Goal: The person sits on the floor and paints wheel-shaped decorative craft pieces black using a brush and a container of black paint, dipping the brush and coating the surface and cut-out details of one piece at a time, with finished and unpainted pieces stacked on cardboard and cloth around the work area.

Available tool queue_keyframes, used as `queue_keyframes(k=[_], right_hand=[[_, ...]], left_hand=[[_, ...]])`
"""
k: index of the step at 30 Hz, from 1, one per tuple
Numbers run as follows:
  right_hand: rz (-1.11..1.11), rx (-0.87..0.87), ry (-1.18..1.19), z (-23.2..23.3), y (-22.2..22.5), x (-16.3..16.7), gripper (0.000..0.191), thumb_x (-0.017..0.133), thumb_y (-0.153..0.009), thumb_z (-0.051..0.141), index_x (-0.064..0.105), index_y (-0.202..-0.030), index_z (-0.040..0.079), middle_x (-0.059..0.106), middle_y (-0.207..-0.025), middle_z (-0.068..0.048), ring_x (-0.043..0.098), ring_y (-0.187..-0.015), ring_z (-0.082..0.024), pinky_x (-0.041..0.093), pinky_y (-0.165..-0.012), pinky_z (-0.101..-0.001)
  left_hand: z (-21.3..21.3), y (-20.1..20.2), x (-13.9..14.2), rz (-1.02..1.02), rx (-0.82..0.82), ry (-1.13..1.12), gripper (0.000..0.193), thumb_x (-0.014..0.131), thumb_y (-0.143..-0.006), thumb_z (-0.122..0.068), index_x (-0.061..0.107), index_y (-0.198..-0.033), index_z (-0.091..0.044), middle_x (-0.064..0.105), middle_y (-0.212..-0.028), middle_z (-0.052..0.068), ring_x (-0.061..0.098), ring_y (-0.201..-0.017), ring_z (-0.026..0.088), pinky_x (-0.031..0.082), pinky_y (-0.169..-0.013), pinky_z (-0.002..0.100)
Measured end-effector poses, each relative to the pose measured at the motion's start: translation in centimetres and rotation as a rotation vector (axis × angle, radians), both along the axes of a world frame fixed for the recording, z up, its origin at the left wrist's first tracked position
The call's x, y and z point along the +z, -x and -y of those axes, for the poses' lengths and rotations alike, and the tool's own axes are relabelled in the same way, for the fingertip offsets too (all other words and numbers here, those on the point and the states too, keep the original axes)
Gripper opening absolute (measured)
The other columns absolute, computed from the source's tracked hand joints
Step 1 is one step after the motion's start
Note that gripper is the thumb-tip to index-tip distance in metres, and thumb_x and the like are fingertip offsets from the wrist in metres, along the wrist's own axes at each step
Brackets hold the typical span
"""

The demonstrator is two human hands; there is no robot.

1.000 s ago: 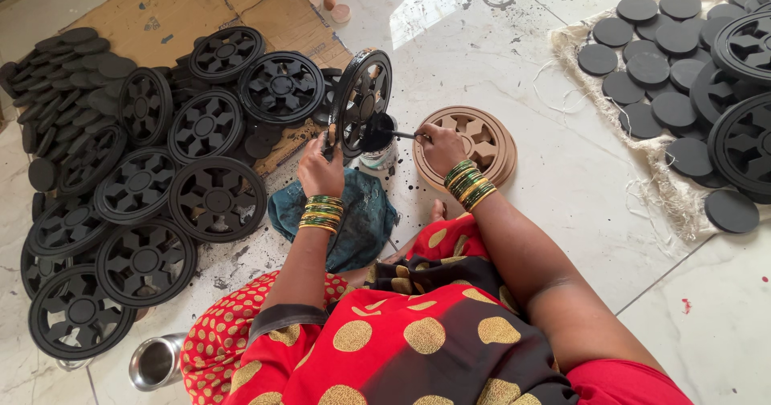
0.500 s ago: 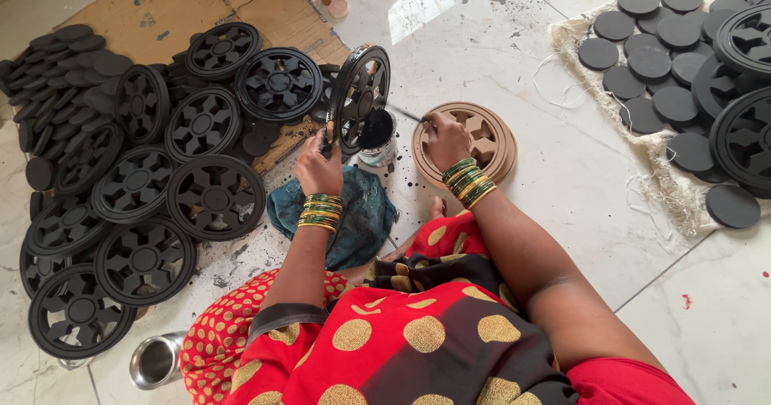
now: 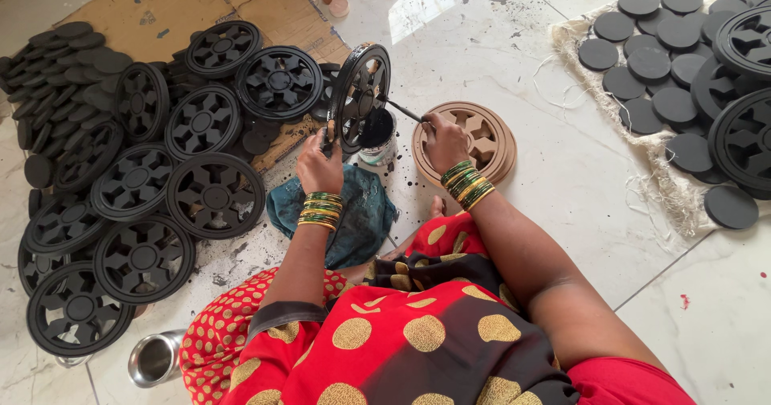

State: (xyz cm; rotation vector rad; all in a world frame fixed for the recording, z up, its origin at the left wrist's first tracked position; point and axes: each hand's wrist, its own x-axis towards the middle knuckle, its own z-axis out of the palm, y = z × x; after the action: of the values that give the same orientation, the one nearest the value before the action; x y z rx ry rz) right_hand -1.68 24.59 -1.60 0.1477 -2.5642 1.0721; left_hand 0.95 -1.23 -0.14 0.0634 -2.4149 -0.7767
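Head view: left hand [image 3: 319, 162] clenched on black wheel [image 3: 360, 96], held upright over paint tin [image 3: 376, 138] on floor. Right hand [image 3: 444, 138] grasps thin brush [image 3: 401, 111], tip touching wheel. Unpainted brown wheel [image 3: 482, 136] just beside

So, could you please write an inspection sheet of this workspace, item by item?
Surface: pale tiled floor, black paint spots.
Job's things: black spoked wheel upright; thin paintbrush at it; paint tin below.
Clutter: unpainted brown wheel, teal cloth, painted wheels, black discs, steel cup.
Grippers: left hand holds the wheel; right hand holds the brush.
Cables: nothing seen.
Surroundings: cardboard sheet, frayed sack.
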Motion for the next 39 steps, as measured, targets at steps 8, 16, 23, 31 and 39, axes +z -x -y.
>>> queue_keyframes(k=[8, 16, 23, 31, 39], right_hand=[[-0.038, -0.006, -0.019, 0.4, -0.6, 0.1, 0.018, 0.061, -0.101, 0.019, 0.071, -0.108, 0.007, 0.073, -0.085, -0.017, 0.071, -0.079, -0.036, 0.053, -0.073, -0.0477], [-0.005, 0.025, -0.031, 0.3, -0.6, 0.1, 0.016, 0.061, -0.100, 0.017, 0.072, -0.107, 0.008, 0.073, -0.084, -0.018, 0.071, -0.078, -0.037, 0.053, -0.074, -0.0483], [0.017, 0.060, -0.021, 0.1, -0.7, 0.7, 0.016, 0.063, -0.099, 0.017, 0.071, -0.110, 0.008, 0.072, -0.080, -0.018, 0.071, -0.077, -0.036, 0.054, -0.074, -0.0469], [-0.334, 0.053, -0.174, -0.4, 0.3, 0.7, 0.019, 0.063, -0.100, 0.010, 0.071, -0.117, 0.004, 0.072, -0.096, -0.015, 0.068, -0.093, -0.033, 0.054, -0.082, -0.0429], [-0.334, 0.034, -0.329, 0.1, 0.6, 1.9, 0.022, 0.066, -0.093, 0.009, 0.072, -0.113, 0.005, 0.070, -0.091, -0.011, 0.066, -0.093, -0.031, 0.054, -0.081, -0.0420]], left_hand=[[0.3, 0.0, -0.3, 0.006, -0.013, 0.001, 0.037, 0.076, -0.090, -0.019, 0.070, -0.121, 0.000, 0.071, -0.108, 0.016, 0.070, -0.094, 0.037, 0.055, -0.083, 0.045], [0.0, -0.2, 0.4, 0.029, -0.003, -0.011, 0.037, 0.075, -0.090, -0.019, 0.070, -0.121, -0.001, 0.071, -0.104, 0.015, 0.069, -0.092, 0.036, 0.054, -0.082, 0.045], [0.0, -0.2, 0.4, 0.003, -0.011, -0.017, 0.037, 0.075, -0.089, -0.018, 0.070, -0.121, -0.001, 0.071, -0.107, 0.015, 0.069, -0.095, 0.036, 0.054, -0.084, 0.045], [0.1, 0.1, -0.4, -0.016, -0.016, 0.016, 0.039, 0.075, -0.089, -0.018, 0.069, -0.123, 0.002, 0.071, -0.113, 0.017, 0.070, -0.098, 0.037, 0.054, -0.086, 0.045], [0.0, -0.2, 0.1, 0.005, -0.017, -0.015, 0.040, 0.074, -0.090, -0.018, 0.070, -0.124, 0.001, 0.071, -0.111, 0.018, 0.069, -0.099, 0.038, 0.054, -0.086, 0.046]])
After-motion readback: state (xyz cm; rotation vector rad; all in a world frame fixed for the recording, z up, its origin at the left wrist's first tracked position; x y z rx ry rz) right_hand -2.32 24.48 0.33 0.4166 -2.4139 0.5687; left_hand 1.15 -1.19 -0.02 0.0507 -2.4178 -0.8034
